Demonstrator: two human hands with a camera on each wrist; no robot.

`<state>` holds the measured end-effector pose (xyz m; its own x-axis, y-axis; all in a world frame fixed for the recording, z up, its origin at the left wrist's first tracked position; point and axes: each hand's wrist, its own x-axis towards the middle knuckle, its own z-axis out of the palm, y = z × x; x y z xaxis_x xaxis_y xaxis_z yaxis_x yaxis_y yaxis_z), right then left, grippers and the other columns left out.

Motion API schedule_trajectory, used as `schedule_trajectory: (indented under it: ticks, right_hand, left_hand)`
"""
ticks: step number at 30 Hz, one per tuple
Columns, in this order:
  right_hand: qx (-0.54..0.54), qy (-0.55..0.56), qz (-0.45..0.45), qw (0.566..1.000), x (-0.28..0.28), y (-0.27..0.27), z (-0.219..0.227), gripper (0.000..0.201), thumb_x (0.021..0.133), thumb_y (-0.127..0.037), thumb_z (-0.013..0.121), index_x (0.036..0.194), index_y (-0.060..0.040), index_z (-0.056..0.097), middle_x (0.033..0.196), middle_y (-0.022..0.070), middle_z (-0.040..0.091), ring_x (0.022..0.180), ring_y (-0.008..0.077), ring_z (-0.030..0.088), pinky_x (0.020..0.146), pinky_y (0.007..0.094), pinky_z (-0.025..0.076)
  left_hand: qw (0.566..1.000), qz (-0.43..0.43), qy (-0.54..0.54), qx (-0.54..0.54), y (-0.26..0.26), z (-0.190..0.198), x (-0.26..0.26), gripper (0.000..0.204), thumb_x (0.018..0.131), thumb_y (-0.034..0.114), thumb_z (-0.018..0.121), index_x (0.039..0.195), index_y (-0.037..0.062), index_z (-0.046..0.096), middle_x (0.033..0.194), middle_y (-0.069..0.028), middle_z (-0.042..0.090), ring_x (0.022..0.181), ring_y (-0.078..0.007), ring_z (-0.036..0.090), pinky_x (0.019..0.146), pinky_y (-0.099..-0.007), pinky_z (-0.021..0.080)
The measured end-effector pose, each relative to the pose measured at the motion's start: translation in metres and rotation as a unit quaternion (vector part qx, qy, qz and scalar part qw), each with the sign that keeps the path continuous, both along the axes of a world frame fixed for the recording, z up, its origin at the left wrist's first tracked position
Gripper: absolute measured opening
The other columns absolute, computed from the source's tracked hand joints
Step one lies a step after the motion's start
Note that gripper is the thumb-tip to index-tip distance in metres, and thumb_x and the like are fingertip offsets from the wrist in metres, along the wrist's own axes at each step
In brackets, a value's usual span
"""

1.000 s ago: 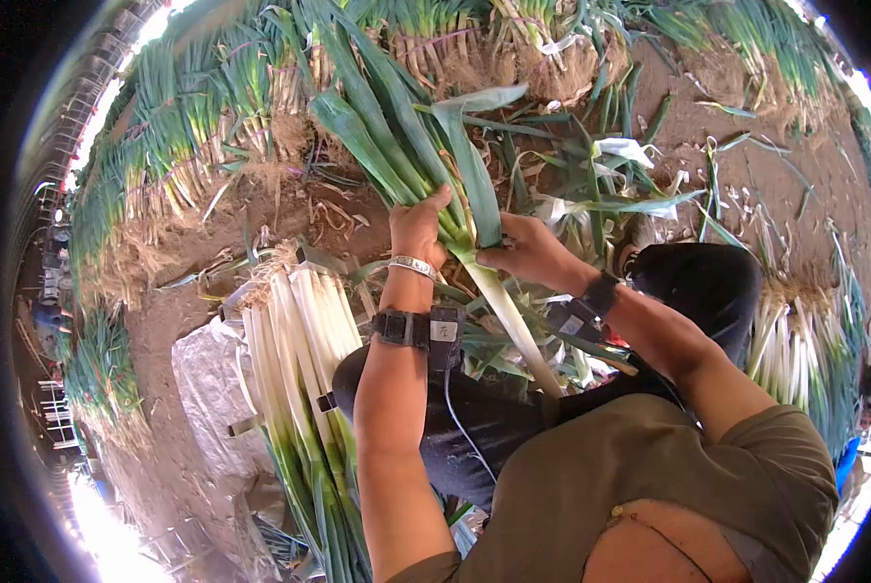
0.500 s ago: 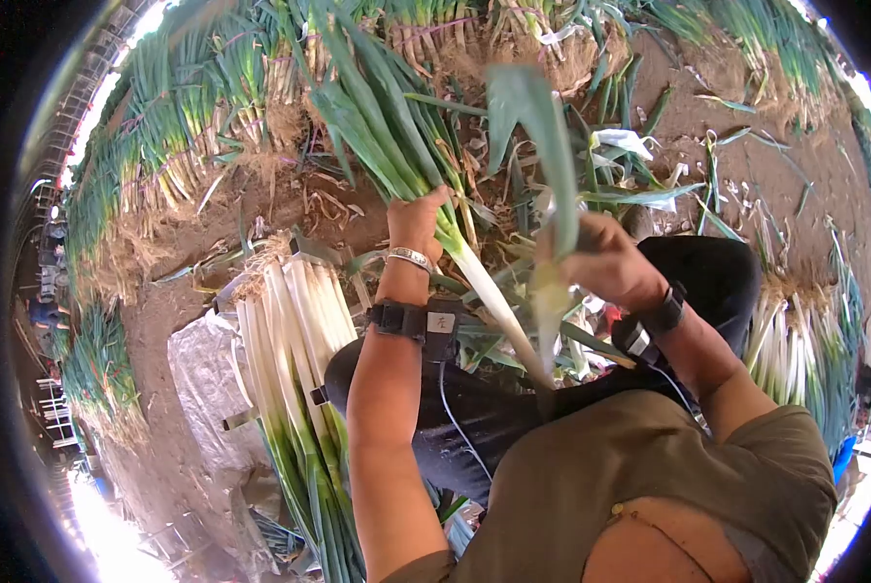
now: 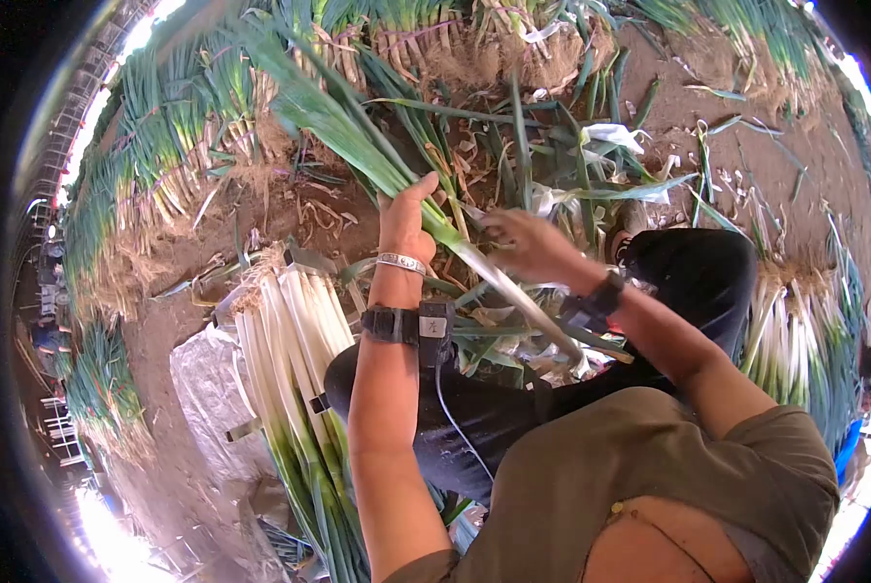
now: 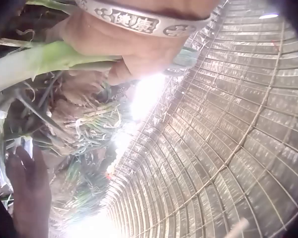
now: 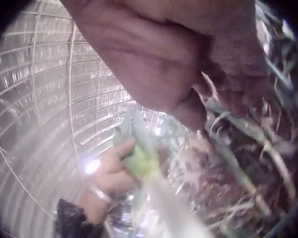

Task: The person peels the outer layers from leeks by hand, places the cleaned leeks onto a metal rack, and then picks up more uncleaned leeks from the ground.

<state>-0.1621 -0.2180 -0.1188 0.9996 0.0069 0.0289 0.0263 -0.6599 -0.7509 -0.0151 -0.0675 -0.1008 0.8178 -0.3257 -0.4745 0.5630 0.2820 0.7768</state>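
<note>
My left hand [image 3: 408, 222] grips a thick leek [image 3: 489, 267] where the white stalk meets the leaves. The leek slants, its broad green leaves up to the left and the pale stalk down to the right toward the lap. Just right of the stalk is my right hand [image 3: 537, 248], blurred, its fingers stretched toward the leek. Thin drying leaf strips [image 5: 238, 124] overlap the fingertips in the right wrist view. In the left wrist view the right hand [image 4: 30, 191] appears low at the left, with fingers extended.
A stack of trimmed leeks [image 3: 294, 330] lies left of the left arm, beside a crumpled whitish sheet [image 3: 207, 389]. Bundled leeks with roots [image 3: 192, 146] line the far side, and another bundle [image 3: 795, 330] lies at right. Loose leaves and peelings [image 3: 600, 185] litter the dirt ground.
My right hand pulled a long green leaf off the leek and swung it rightward. Now that leaf is out of the hand, which is back near the stalk. The held leek's leaves have tilted further left.
</note>
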Motion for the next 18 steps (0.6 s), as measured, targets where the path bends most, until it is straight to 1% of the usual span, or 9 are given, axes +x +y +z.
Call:
schedule_trajectory:
  ticks: [1, 4, 7, 9, 10, 11, 13, 16, 18]
  right_hand:
    - [-0.027, -0.046, 0.001, 0.999, 0.002, 0.017, 0.007, 0.051, 0.079, -0.021, 0.07, 0.123, -0.006, 0.049, 0.115, 0.0144, 0.056, 0.097, 0.0295, 0.061, 0.081, 0.0358, 0.051]
    - [-0.04, -0.064, -0.033, 0.997, 0.011, 0.036, -0.001, 0.045, 0.077, -0.019, 0.072, 0.114, -0.006, 0.05, 0.115, 0.0148, 0.055, 0.096, 0.0315, 0.061, 0.079, 0.0366, 0.05]
    - [0.025, -0.146, -0.079, 0.986, 0.018, 0.041, -0.007, 0.04, 0.075, -0.012, 0.073, 0.106, -0.0046, 0.049, 0.109, 0.016, 0.056, 0.094, 0.0335, 0.06, 0.078, 0.0369, 0.048]
    - [0.07, -0.177, -0.096, 0.977, 0.022, 0.036, -0.009, 0.039, 0.075, -0.007, 0.072, 0.106, -0.0035, 0.049, 0.1, 0.015, 0.059, 0.089, 0.0307, 0.061, 0.076, 0.0346, 0.048]
    - [0.14, -0.094, -0.133, 0.977, 0.023, 0.035, -0.001, 0.033, 0.077, -0.006, 0.071, 0.104, -0.0023, 0.05, 0.094, 0.0132, 0.06, 0.086, 0.0229, 0.062, 0.075, 0.0316, 0.047]
    - [0.14, -0.094, -0.134, 0.977, 0.024, 0.032, 0.004, 0.033, 0.077, -0.006, 0.071, 0.104, -0.0023, 0.05, 0.094, 0.0132, 0.06, 0.086, 0.0229, 0.062, 0.075, 0.0316, 0.047]
    - [0.177, -0.059, -0.142, 0.972, 0.026, 0.027, 0.015, 0.025, 0.08, -0.005, 0.069, 0.098, -0.002, 0.053, 0.093, 0.01, 0.061, 0.086, 0.0143, 0.06, 0.075, 0.0288, 0.047]
    - [0.218, -0.004, -0.122, 0.968, 0.023, 0.029, 0.031, 0.019, 0.08, -0.003, 0.069, 0.092, -0.0014, 0.054, 0.1, 0.0086, 0.061, 0.092, 0.0115, 0.058, 0.076, 0.028, 0.048]
    - [0.236, -0.09, -0.092, 0.963, 0.021, 0.036, 0.031, 0.018, 0.08, -0.002, 0.069, 0.09, -0.0015, 0.054, 0.104, 0.0089, 0.06, 0.095, 0.013, 0.058, 0.078, 0.0282, 0.048]
  left_hand:
    - [1.0, -0.003, -0.001, 0.0, -0.002, 0.001, 0.0, 0.029, 0.08, 0.014, 0.071, 0.103, 0.0115, 0.054, 0.092, -0.0028, 0.056, 0.079, -0.0211, 0.06, 0.063, -0.0454, 0.045]
    - [0.995, 0.071, -0.064, 0.029, -0.008, 0.014, -0.011, 0.07, 0.064, 0.014, 0.086, 0.117, 0.0137, 0.04, 0.097, -0.0026, 0.053, 0.082, -0.0199, 0.054, 0.07, -0.0477, 0.045]
    - [0.986, 0.122, -0.103, 0.048, -0.007, 0.02, -0.013, 0.076, 0.06, 0.015, 0.088, 0.118, 0.015, 0.038, 0.097, -0.0025, 0.052, 0.089, -0.0205, 0.052, 0.077, -0.0485, 0.044]
    - [0.991, 0.089, -0.097, 0.025, 0.004, 0.021, -0.01, 0.075, 0.062, 0.015, 0.087, 0.119, 0.0164, 0.039, 0.102, -0.0024, 0.054, 0.098, -0.0216, 0.051, 0.083, -0.0489, 0.042]
    - [0.996, 0.036, -0.081, -0.001, 0.01, 0.028, -0.012, 0.071, 0.064, 0.015, 0.086, 0.119, 0.016, 0.042, 0.105, -0.0022, 0.055, 0.099, -0.0219, 0.051, 0.083, -0.049, 0.042]
    - [0.997, -0.018, -0.066, -0.026, 0.013, 0.034, -0.015, 0.067, 0.066, 0.014, 0.085, 0.119, 0.0155, 0.045, 0.108, -0.002, 0.055, 0.1, -0.0222, 0.052, 0.082, -0.0491, 0.042]
    - [0.995, 0.005, -0.098, -0.033, 0.013, 0.037, -0.019, 0.055, 0.069, 0.012, 0.082, 0.115, 0.0157, 0.053, 0.109, -0.0007, 0.058, 0.1, -0.0219, 0.053, 0.081, -0.0492, 0.042]
    - [0.997, -0.036, -0.054, -0.048, 0.014, 0.033, -0.012, 0.048, 0.069, 0.009, 0.08, 0.111, 0.015, 0.058, 0.103, -0.0004, 0.061, 0.098, -0.0209, 0.055, 0.081, -0.0476, 0.043]
    - [0.997, 0.005, -0.001, -0.075, 0.011, 0.033, -0.009, 0.036, 0.07, 0.0, 0.077, 0.101, 0.0078, 0.063, 0.096, -0.0009, 0.064, 0.084, -0.0148, 0.06, 0.068, -0.0306, 0.046]
